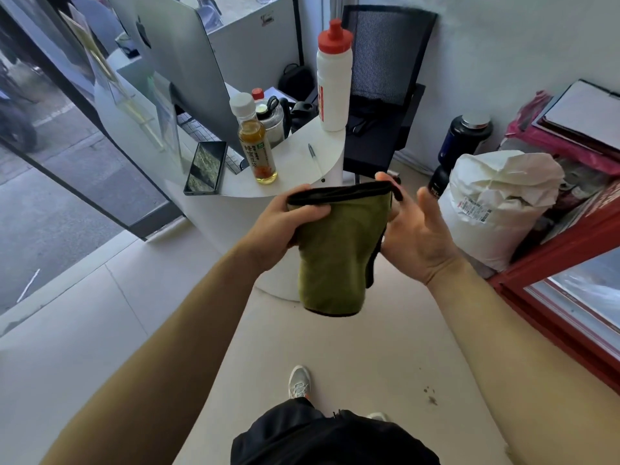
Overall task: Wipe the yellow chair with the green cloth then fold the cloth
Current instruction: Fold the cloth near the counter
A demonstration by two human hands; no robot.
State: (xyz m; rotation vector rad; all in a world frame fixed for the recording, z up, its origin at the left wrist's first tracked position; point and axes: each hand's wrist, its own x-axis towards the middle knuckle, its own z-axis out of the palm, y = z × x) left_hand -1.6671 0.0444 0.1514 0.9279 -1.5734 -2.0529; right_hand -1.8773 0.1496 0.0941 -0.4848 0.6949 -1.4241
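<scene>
Cloth (pixel 335 250), green with a black top edge, hangs folded in the air, just in front of the round white table (pixel 295 176). The left hand (pixel 285 223) grips its top left corner with curled fingers. The right hand (pixel 419 236) is spread wide, fingers flat behind the right edge. Bare floor (pixel 335 347) lies below, and a white bag (pixel 496 203) sits near on the right.

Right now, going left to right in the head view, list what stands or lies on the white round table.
Flat black smartphone → clear plastic bottle of amber tea with a white cap → tall white plastic squeeze bottle with a red cap.
</scene>
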